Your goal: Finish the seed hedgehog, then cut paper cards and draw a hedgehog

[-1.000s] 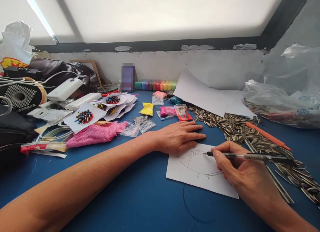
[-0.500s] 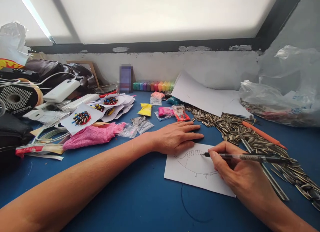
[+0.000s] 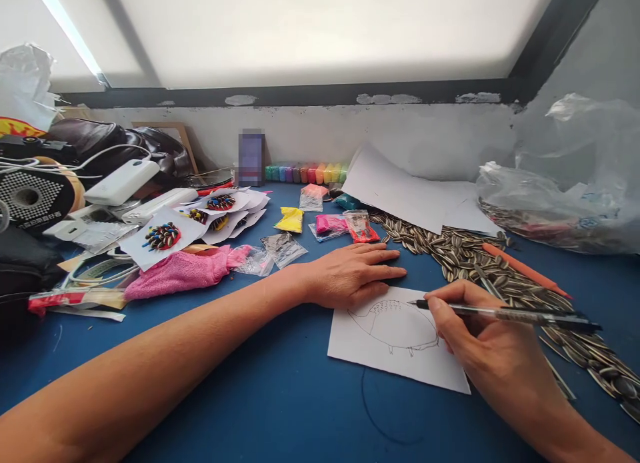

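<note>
My right hand [image 3: 480, 340] pinches a black pen [image 3: 520, 314], its tip at the upper outline of a drawing. That drawing, a rounded animal shape with short legs and small marks along its back, is on a white sheet of paper [image 3: 400, 373]. Flat across the sheet's top left edge and the table lies my left hand [image 3: 353, 274], palm down with fingers stretched out. Sunflower seeds [image 3: 460, 253] spread behind and to the right of my right hand. Among them rests an orange pen-like stick [image 3: 525, 271], and a clear strip is partly hidden under my right hand.
Small packets of coloured clay, such as a yellow one [image 3: 290, 220], lie behind my left hand. A pink cloth [image 3: 180, 273] and cards with seed figures [image 3: 163, 236] are at left. White sheets [image 3: 400, 190] and a plastic bag [image 3: 560, 213] stand at the back right.
My right hand has moved a little to the right with the pen, and the pen tip is farther along the drawing's upper outline. My left hand stays in place.
</note>
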Tool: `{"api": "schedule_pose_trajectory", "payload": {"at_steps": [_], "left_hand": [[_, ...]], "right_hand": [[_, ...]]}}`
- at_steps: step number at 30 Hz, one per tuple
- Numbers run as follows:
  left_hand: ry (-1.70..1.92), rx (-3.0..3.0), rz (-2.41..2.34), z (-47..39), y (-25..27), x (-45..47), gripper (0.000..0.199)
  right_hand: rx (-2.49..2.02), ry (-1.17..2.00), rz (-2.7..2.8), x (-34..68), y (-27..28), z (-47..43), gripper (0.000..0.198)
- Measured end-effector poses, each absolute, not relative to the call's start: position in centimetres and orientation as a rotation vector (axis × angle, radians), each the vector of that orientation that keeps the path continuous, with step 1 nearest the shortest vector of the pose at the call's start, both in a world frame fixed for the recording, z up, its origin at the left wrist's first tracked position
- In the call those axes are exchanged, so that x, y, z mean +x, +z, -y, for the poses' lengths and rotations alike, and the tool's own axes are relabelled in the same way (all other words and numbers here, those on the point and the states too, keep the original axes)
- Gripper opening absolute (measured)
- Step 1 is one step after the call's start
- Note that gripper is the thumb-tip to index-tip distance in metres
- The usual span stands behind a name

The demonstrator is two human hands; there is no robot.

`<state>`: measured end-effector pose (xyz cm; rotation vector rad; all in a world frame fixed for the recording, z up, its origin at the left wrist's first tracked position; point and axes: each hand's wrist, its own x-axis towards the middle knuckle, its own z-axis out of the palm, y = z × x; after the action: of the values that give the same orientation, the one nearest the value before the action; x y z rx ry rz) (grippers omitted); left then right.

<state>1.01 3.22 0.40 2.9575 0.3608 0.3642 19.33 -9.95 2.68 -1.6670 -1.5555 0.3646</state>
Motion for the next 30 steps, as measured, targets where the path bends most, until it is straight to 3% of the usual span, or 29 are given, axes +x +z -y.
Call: {"api": "schedule_pose_trajectory", "payload": {"at_steps": [30], "left_hand": [[0.338,2.936,-0.372,-2.9,0.9,1.1,0.043]], "right_hand": [[-1.665,0.411,1.589,19.2,2.6,9.8,0.025]]}}
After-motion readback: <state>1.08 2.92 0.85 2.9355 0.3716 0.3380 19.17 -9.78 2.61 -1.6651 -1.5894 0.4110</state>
